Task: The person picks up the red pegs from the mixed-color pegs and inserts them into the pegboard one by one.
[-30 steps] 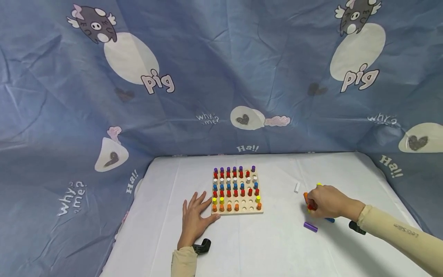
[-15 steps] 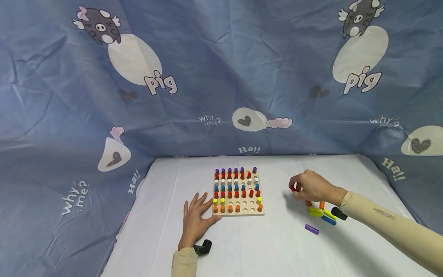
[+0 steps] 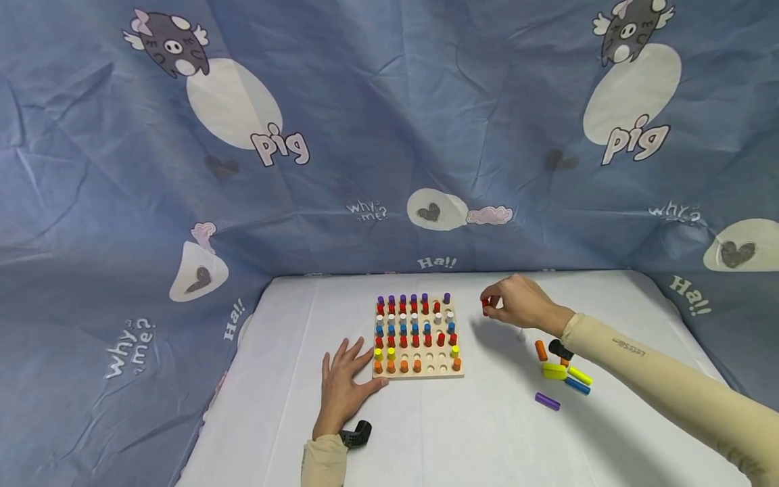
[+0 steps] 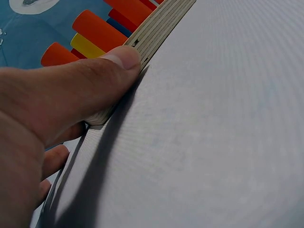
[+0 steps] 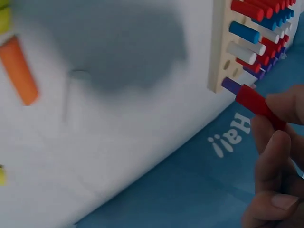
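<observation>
A square wooden pegboard (image 3: 420, 377) stands on the white table, with rows of purple, red, white, blue, yellow and orange pegs upright in it. Some holes at its right and front show bare. My left hand (image 3: 342, 392) lies spread at the board's front left corner; in the left wrist view its thumb (image 4: 95, 80) presses along the layered wooden edge. Right of the board's back corner, my right hand (image 3: 520, 301) pinches a red peg (image 5: 256, 102) between thumb and fingers, raised above the table. In the right wrist view this peg overlaps a purple peg (image 5: 230, 84) at the board's corner.
Loose pegs lie right of the board: purple (image 3: 547, 402), blue (image 3: 577, 385), yellow (image 3: 579, 375) and orange (image 3: 541, 350) among them. A white peg (image 5: 78, 95) lies under the right hand. Blue printed cloth (image 3: 328, 243) hangs behind the table.
My right hand has lifted the red peg from the loose pegs and carried it left and back, close to the board. The left hand has stayed at the board's corner.
</observation>
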`<state>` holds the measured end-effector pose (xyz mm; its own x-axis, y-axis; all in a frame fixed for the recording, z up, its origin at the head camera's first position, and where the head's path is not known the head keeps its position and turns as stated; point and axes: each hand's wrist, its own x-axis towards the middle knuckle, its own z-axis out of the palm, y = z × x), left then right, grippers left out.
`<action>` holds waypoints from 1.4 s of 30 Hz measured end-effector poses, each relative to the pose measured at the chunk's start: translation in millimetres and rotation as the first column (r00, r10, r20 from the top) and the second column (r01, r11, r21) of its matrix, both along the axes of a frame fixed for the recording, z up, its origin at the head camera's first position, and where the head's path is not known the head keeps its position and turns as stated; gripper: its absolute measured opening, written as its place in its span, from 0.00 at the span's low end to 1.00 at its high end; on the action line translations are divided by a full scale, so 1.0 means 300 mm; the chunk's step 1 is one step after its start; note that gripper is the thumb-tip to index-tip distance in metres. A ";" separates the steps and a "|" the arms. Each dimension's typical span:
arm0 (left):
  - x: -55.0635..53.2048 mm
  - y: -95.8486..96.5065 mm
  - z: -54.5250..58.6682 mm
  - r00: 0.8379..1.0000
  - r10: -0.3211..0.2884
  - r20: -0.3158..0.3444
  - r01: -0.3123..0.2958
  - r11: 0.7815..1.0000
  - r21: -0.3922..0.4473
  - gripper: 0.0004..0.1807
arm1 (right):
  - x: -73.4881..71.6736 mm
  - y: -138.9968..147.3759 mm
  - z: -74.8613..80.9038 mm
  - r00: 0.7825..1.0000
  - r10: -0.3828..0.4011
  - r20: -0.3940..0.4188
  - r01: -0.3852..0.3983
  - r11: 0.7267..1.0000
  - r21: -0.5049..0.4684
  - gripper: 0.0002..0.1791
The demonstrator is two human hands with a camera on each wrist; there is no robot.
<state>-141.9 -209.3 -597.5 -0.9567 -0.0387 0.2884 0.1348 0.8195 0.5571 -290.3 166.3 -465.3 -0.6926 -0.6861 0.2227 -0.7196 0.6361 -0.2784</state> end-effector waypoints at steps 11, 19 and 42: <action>-0.006 -0.005 -0.001 1.000 -0.022 -0.015 0.022 1.000 -0.002 0.40 | -0.074 -0.119 -0.017 0.995 0.039 -0.096 -0.042 0.998 -0.037 0.04; 0.001 -0.009 0.005 1.000 -0.018 -0.014 0.018 1.000 0.000 0.41 | -0.108 -0.166 -0.047 0.996 0.016 -0.084 -0.016 1.000 0.003 0.05; -0.002 -0.007 -0.003 1.000 -0.012 0.008 0.011 1.000 0.016 0.40 | -0.131 -0.233 -0.150 0.998 0.038 -0.057 -0.035 0.998 0.042 0.06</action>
<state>-142.6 -211.4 -598.3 -0.9594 -0.0321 0.2801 0.1396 0.8091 0.5708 -329.7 96.5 -510.3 -0.6539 -0.7201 0.2323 -0.7566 0.6193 -0.2100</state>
